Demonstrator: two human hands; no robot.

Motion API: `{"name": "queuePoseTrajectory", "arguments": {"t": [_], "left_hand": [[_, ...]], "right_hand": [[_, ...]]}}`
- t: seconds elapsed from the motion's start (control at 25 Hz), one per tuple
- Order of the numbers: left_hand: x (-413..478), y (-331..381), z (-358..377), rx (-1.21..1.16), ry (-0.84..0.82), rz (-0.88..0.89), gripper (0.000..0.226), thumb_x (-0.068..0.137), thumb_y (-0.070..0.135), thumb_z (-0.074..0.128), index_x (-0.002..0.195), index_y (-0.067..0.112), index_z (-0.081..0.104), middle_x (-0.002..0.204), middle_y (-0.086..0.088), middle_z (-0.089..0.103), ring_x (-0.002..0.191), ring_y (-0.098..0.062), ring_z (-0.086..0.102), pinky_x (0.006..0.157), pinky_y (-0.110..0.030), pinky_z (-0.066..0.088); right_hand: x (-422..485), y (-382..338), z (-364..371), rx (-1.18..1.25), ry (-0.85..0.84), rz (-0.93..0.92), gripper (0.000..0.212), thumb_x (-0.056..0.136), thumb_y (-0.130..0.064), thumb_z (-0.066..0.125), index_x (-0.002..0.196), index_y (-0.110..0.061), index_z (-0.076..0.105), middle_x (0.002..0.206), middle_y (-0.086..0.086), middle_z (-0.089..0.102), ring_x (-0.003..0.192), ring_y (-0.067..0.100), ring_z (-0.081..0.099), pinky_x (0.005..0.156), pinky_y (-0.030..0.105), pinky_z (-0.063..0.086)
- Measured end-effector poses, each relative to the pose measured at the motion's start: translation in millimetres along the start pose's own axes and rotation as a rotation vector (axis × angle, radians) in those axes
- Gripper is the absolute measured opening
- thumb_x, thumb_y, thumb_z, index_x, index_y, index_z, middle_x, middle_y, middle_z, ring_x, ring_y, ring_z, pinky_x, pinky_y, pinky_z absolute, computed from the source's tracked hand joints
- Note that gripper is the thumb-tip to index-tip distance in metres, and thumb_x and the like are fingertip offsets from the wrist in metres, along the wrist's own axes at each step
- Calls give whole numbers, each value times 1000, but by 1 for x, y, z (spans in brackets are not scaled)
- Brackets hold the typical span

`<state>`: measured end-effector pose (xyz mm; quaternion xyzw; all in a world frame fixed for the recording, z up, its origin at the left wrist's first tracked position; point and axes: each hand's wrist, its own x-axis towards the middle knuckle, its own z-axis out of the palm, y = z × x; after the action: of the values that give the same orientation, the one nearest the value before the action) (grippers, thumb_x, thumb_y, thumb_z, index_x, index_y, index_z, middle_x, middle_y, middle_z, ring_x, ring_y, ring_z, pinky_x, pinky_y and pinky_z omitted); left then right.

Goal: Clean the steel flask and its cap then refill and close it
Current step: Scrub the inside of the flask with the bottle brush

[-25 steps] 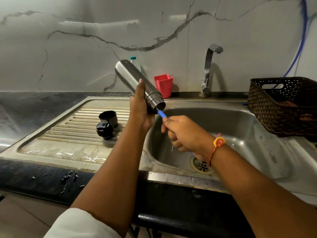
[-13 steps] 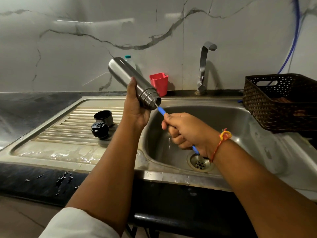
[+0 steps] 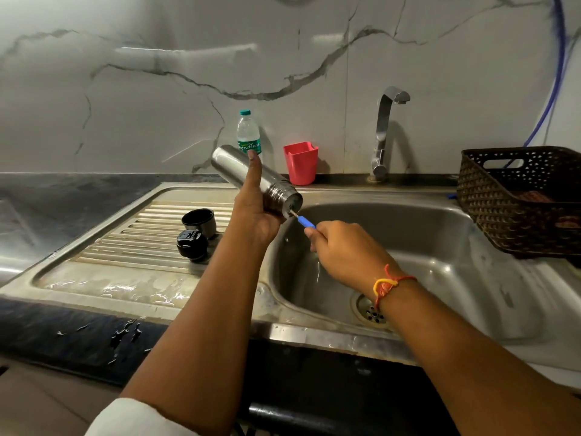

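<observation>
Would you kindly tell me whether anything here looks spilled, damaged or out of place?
Only water: a puddle lies along the front of the drainboard, and drops sit on the dark counter edge below it. The steel flask is tilted mouth-down, but the left hand holds it so over the sink. Nothing looks damaged.

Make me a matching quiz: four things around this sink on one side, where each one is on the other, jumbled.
Things:
1 steel flask
2 black cap
3 red cup
4 brown basket

Places:
A right of the basin
B on the ribbed draining board
C held tilted in the left hand
D by the wall, left of the tap

Pairs: 1-C, 2-B, 3-D, 4-A
</observation>
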<state>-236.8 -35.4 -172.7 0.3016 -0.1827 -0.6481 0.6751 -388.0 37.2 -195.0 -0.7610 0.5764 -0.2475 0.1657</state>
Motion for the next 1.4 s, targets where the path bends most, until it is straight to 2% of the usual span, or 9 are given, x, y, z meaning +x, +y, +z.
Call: {"name": "queuePoseTrajectory", "arguments": {"t": [0.16, 0.24, 0.44, 0.8, 0.92, 1.08, 1.16, 1.28, 1.4], "left_hand": [[-1, 8, -2, -87, -3, 56, 61, 85, 38, 81, 124, 1, 52, 97, -16, 66, 81, -25, 69, 67, -36, 63], [0, 19, -6, -210, -98, 92, 62, 87, 35, 78, 131, 1, 50, 94, -16, 65, 78, -24, 67, 71, -34, 62], [-2, 2, -5, -154, -201, 108, 54, 91, 34, 70, 130, 2, 48, 90, -14, 65, 79, -22, 66, 81, -31, 58], [-8, 2, -6, -95, -279, 83, 50, 93, 38, 66, 123, 1, 51, 88, -13, 67, 77, -21, 67, 74, -31, 60], [-4, 5, -6, -181, -290, 81, 45, 92, 38, 65, 115, 1, 55, 87, -13, 65, 78, -20, 65, 72, -30, 61], [-6, -4, -5, -78, -359, 37, 59, 90, 41, 69, 127, -1, 51, 101, -16, 66, 89, -23, 66, 88, -32, 57], [-4, -4, -3, 1, -314, 54, 63, 94, 44, 65, 135, 0, 48, 109, -18, 66, 95, -25, 69, 85, -37, 61], [-1, -5, -5, 206, -143, 116, 57, 96, 45, 63, 137, 6, 54, 114, -15, 68, 100, -25, 70, 80, -36, 61], [0, -8, -4, 276, -96, 95, 56, 97, 43, 65, 137, 6, 54, 115, -19, 68, 95, -26, 72, 79, -38, 62]], "right_hand": [[-12, -8, -12, 607, -222, 115, 44, 105, -41, 38, 88, -10, 64, 54, -3, 41, 42, 10, 33, 41, 22, 25], [-17, -9, -22, 868, -374, 177, 39, 105, -41, 39, 92, -11, 61, 53, -5, 34, 41, 7, 23, 36, 17, 18], [-16, -13, -22, 1159, -530, 252, 33, 104, -40, 40, 89, -14, 53, 54, -7, 26, 39, 3, 19, 31, 13, 14], [-16, -14, -23, 1435, -695, 349, 33, 102, -40, 43, 82, -16, 51, 51, -9, 27, 35, 1, 20, 29, 12, 13], [-17, -7, -26, 1393, -703, 335, 34, 103, -40, 42, 80, -16, 52, 51, -9, 26, 35, 1, 19, 29, 12, 12], [-14, -15, -22, 1289, -559, 302, 34, 104, -40, 40, 82, -16, 50, 53, -8, 26, 37, 2, 18, 30, 13, 13], [-10, -15, -18, 1030, -339, 237, 36, 105, -40, 38, 82, -16, 51, 54, -5, 30, 38, 6, 22, 34, 16, 15], [-3, -7, -11, 398, 14, 117, 42, 104, -39, 38, 77, -14, 58, 58, -2, 49, 49, 16, 47, 48, 29, 36], [3, 4, -6, 49, 150, 90, 39, 103, -41, 39, 75, -19, 52, 68, 1, 56, 63, 23, 56, 52, 33, 38]]}}
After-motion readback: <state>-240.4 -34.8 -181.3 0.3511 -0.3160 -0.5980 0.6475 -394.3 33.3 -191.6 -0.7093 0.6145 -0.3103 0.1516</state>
